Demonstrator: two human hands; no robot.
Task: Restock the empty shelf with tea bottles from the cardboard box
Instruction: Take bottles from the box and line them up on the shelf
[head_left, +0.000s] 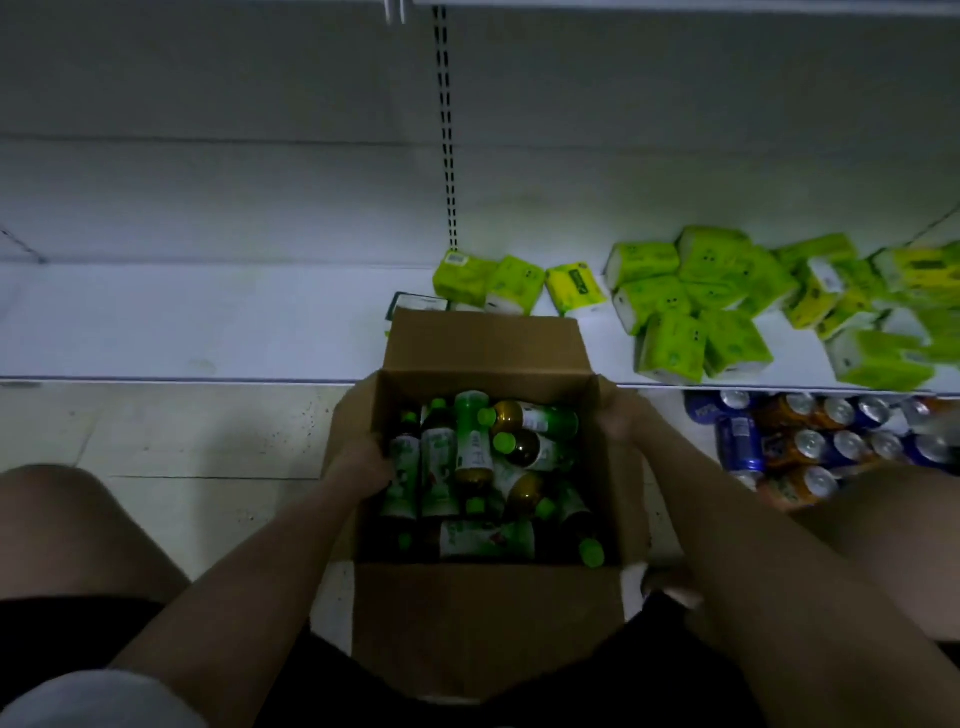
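At centre frame, the box (488, 467) sits open on the floor (208, 441) against the shelf (182, 322). No bottles stand on the shelf; its left stretch is bare, so restocking appears not yet begun. The box holds the whole stock: bottles (470, 447) heaped on their sides, green caps showing. Left hand (363, 465) reaches inside among the bottles; grip cannot be told. Right hand (615, 418) grips the right flap. Tissue packs (675, 306) occupy the shelf's right; cans (810, 441) sit below.

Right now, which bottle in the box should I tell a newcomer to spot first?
Find the open cardboard box on the floor in front of the white shelf. Look at its near right corner: a tea bottle lies there, its bright green cap pointing toward you, apart from the pile's other caps.
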